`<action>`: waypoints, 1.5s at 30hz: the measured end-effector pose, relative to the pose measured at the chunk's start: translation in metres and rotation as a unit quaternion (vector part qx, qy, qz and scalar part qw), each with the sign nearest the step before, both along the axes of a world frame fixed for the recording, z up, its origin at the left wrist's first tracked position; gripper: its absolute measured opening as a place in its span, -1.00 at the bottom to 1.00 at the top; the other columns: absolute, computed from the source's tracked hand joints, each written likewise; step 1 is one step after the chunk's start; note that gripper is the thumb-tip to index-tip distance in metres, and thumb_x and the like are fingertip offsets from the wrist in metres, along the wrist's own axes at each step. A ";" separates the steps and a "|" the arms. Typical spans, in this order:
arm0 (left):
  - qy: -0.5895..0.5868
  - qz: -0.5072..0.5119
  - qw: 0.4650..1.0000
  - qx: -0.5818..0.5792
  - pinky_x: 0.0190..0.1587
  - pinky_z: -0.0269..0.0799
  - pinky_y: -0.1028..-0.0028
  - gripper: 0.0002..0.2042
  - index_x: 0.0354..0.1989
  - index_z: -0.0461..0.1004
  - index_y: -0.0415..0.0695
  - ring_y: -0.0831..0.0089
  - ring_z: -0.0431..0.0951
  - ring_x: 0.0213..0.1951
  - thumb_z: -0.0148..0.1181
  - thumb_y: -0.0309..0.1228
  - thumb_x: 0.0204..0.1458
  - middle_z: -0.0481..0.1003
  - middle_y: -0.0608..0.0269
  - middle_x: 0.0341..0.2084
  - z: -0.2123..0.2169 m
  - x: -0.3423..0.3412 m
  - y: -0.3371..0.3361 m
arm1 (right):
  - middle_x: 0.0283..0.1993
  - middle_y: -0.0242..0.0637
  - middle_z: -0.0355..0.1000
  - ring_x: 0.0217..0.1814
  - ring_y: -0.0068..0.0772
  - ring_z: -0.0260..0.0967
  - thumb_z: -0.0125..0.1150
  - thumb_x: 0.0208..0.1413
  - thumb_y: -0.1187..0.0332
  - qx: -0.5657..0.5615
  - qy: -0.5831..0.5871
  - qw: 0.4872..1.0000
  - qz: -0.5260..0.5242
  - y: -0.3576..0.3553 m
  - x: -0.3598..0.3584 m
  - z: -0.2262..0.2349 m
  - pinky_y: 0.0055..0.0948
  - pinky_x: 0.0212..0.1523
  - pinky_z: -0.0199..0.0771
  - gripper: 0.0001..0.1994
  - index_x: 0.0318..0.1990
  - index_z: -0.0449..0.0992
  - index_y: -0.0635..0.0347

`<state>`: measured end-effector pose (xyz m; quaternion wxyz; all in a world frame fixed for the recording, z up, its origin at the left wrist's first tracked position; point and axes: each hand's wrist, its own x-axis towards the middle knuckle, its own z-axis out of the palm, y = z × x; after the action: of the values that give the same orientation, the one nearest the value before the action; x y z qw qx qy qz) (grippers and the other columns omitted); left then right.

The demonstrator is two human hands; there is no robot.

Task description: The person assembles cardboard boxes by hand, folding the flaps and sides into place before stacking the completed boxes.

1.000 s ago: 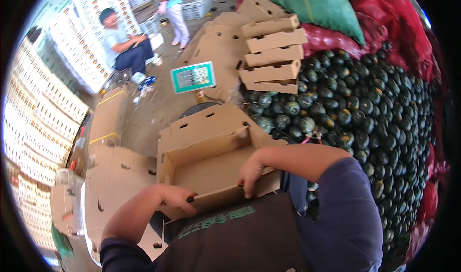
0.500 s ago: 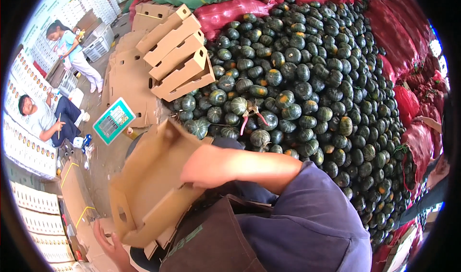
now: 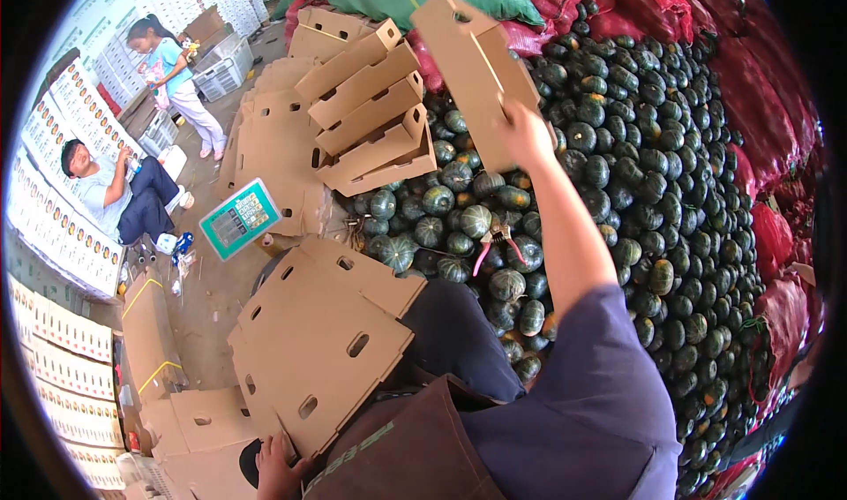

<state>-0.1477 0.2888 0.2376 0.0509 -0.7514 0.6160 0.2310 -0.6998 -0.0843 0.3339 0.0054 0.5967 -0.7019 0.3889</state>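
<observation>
The right hand (image 3: 522, 135) grips a folded cardboard box (image 3: 476, 67) raised over the far squash pile (image 3: 618, 191), fingers wrapped on its lower edge. Light, stiff, bendable; best held by edges or handle slots.

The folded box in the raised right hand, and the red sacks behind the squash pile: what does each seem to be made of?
Folded box: brown corrugated cardboard, matte, with punched oval slots and sharp fold lines, probably unprinted. Red sacks: likely woven plastic mesh, slightly shiny and bulging; the weave is too small to confirm.
</observation>
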 end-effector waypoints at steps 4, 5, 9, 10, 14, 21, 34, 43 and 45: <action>-0.069 0.062 0.994 0.063 0.19 -0.19 0.05 -0.11 0.18 0.00 -0.21 -0.01 0.11 0.16 0.29 -0.01 -0.29 0.15 -0.20 0.09 0.015 0.000 -0.005 | -0.20 -0.10 0.42 -0.20 -0.20 0.39 0.12 -0.03 0.23 -0.098 0.013 0.990 0.098 -0.092 0.030 -0.002 -0.31 -0.18 0.38 -0.61 -0.05 0.35 0.21; -0.047 0.073 0.994 0.064 0.19 -0.19 0.09 -0.10 0.18 0.01 -0.20 0.01 0.15 0.14 0.30 -0.01 -0.31 0.23 -0.16 0.04 0.015 0.003 -0.007 | -0.28 -0.06 0.43 -0.32 -0.26 0.40 0.08 0.00 0.24 -0.078 0.027 0.982 0.167 -0.097 0.055 -0.006 -0.32 -0.27 0.40 -0.67 -0.11 0.38 0.22; -0.044 0.068 0.995 0.066 0.18 -0.11 0.14 -0.13 0.17 0.05 -0.22 0.01 0.19 0.10 0.30 -0.02 -0.30 0.29 -0.13 -0.01 0.016 0.000 -0.005 | -0.11 -0.06 0.40 -0.05 -0.07 0.33 0.04 -0.05 -0.04 0.315 0.247 0.777 0.487 0.036 0.174 -0.035 -0.20 -0.07 0.31 -0.49 -0.02 0.34 0.09; -0.049 0.067 0.996 0.044 0.14 -0.03 0.17 -0.18 0.13 0.09 -0.21 0.00 0.22 0.08 0.30 -0.06 -0.29 0.33 -0.12 -0.05 0.018 0.001 -0.011 | -0.05 -0.04 0.35 -0.02 0.00 0.30 0.11 -0.15 -0.10 0.377 0.280 0.728 0.500 0.057 0.182 -0.078 -0.13 -0.05 0.29 -0.37 0.05 0.29 0.07; -0.021 0.174 0.984 0.039 0.01 0.21 0.22 -0.33 0.02 0.21 -0.18 -0.01 0.31 -0.01 0.33 -0.18 -0.29 0.41 -0.10 -0.17 0.040 -0.011 -0.012 | -0.13 -0.04 0.37 -0.06 -0.01 0.31 0.25 -0.33 -0.10 0.381 0.314 0.713 0.498 0.085 0.202 -0.102 -0.10 -0.11 0.32 -0.33 -0.04 0.34 0.10; 0.077 0.155 0.983 -0.065 0.00 0.26 0.27 -0.31 0.08 0.14 -0.17 0.07 0.34 -0.04 0.34 -0.34 -0.30 0.36 -0.14 -0.15 0.052 0.017 0.013 | -0.19 -0.06 0.38 -0.10 -0.03 0.31 0.31 -0.33 0.08 0.319 0.238 0.741 0.542 0.121 0.159 -0.051 -0.22 -0.11 0.30 -0.34 0.01 0.33 0.17; 0.148 0.210 0.929 -0.267 -0.09 0.30 0.49 -0.78 -0.28 0.42 -0.23 0.48 0.41 -0.21 0.16 -0.57 -0.17 0.43 0.27 -0.35 0.077 0.044 0.010 | -0.33 -0.23 0.46 -0.25 -0.45 0.40 0.30 -0.13 0.25 0.315 -0.113 0.816 0.470 0.114 0.150 0.007 -0.50 -0.20 0.37 -0.65 -0.22 0.44 0.29; 0.207 0.217 0.806 -0.510 -0.10 0.28 0.42 -0.70 -0.05 0.26 -0.22 0.40 0.38 -0.22 -0.06 -0.37 0.07 0.37 0.18 -0.24 0.086 0.040 -0.003 | -0.30 -0.33 0.38 -0.29 -0.60 0.27 -0.11 0.19 0.29 0.000 -0.342 0.854 0.392 0.088 0.194 -0.030 -0.56 -0.26 0.31 -0.73 -0.07 0.29 0.30; 0.190 0.223 0.832 -0.470 -0.22 0.33 0.42 -0.70 -0.08 0.28 -0.21 0.36 0.42 -0.32 -0.02 -0.37 0.02 0.39 0.20 -0.30 0.067 0.033 -0.012 | -0.55 -0.28 0.31 -0.62 -0.41 0.26 0.08 0.06 0.38 -0.062 -0.123 0.907 0.399 0.107 0.208 -0.023 -0.45 -0.55 0.32 -0.77 -0.13 0.30 0.19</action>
<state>-0.1144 0.2768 0.3046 -0.4795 -0.7431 0.4634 0.0564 -0.4913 0.0226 0.3112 -0.1990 0.7729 -0.3748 0.4717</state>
